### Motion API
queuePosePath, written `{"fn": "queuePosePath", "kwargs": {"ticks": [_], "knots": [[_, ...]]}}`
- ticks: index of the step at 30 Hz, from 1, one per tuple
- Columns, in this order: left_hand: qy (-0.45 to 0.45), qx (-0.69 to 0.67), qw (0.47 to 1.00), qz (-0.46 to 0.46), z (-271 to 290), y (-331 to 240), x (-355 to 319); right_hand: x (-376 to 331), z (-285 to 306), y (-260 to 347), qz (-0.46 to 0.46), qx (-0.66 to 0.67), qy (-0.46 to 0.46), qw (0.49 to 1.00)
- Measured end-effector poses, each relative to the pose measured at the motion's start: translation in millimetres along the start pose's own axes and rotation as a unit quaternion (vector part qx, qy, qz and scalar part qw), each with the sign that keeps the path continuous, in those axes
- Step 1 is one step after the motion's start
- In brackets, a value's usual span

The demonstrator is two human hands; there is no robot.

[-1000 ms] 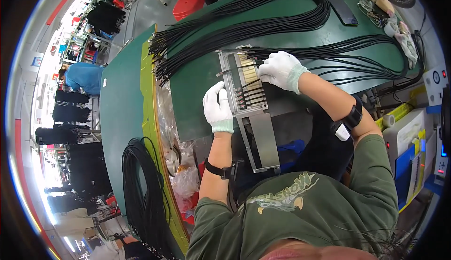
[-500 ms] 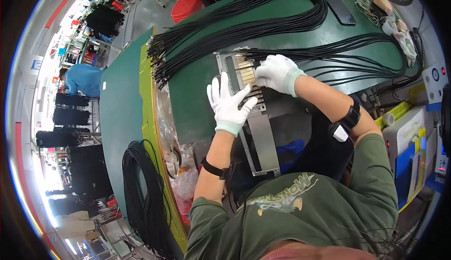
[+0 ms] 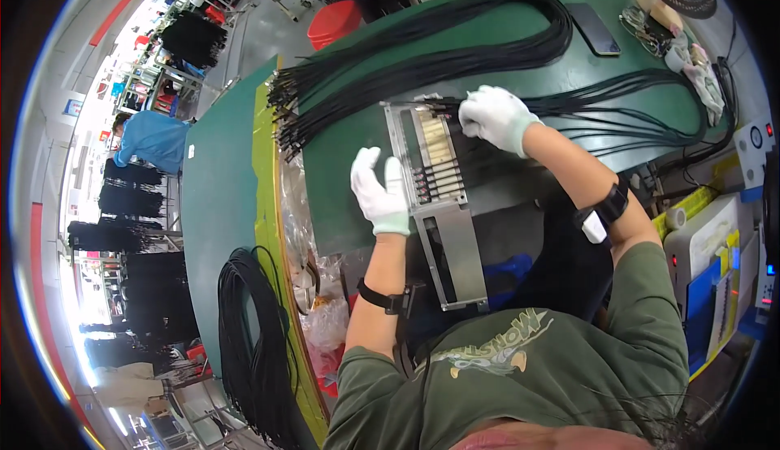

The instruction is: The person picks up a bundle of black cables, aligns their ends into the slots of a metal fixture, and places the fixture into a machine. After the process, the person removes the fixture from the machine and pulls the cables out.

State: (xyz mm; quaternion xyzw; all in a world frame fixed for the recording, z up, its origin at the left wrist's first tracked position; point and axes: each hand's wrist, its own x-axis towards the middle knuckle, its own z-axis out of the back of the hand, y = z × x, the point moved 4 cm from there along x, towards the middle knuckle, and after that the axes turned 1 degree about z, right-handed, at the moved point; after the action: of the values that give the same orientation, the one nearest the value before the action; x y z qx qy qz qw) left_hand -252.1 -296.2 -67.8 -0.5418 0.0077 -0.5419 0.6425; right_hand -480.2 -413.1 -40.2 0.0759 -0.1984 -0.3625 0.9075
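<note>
Table: a wide green-topped table curves across the scene, its yellow edge on the left.
Cables: a thick bundle of long black cables sweeps across the far side, cut ends fanned to the left; a second coil of black cable hangs at the near left.
Fixture: a grey metal wire-holding fixture with a cream slotted comb lies at the table's near edge, between both hands.
Right hand: the white-gloved right hand rests at the fixture's far right corner, fingers curled on thin black leads there.
Left hand: the white-gloved left hand hovers just left of the fixture, fingers spread, holding nothing.
Handling: the leads look light, limp and tangle-prone; best pinched near their ends.
Phone: a dark smartphone lies far right.
</note>
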Motion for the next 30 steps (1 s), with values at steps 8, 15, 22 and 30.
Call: {"fn": "queuePosePath", "kwargs": {"ticks": [8, 15, 22, 30], "knots": [[0.107, 0.079, 0.988, -0.08, -4.1, 5.3, -4.4, -1.9, 1.9, 17.8, 0.034, 0.021, 0.035, 0.999], [0.064, 0.021, 0.998, 0.003, -0.7, -12.6, -2.8, 1.9, -20.5, 39.6, 0.047, -0.005, -0.024, 0.999], [0.113, -0.01, 0.993, -0.015, 1.0, -7.6, -2.7, 1.9, -1.2, 34.1, 0.02, 0.037, 0.01, 0.999], [0.151, -0.067, 0.979, -0.121, 2.9, -27.8, -5.6, -6.8, -9.7, 79.8, 0.09, 0.125, -0.005, 0.988]]}}
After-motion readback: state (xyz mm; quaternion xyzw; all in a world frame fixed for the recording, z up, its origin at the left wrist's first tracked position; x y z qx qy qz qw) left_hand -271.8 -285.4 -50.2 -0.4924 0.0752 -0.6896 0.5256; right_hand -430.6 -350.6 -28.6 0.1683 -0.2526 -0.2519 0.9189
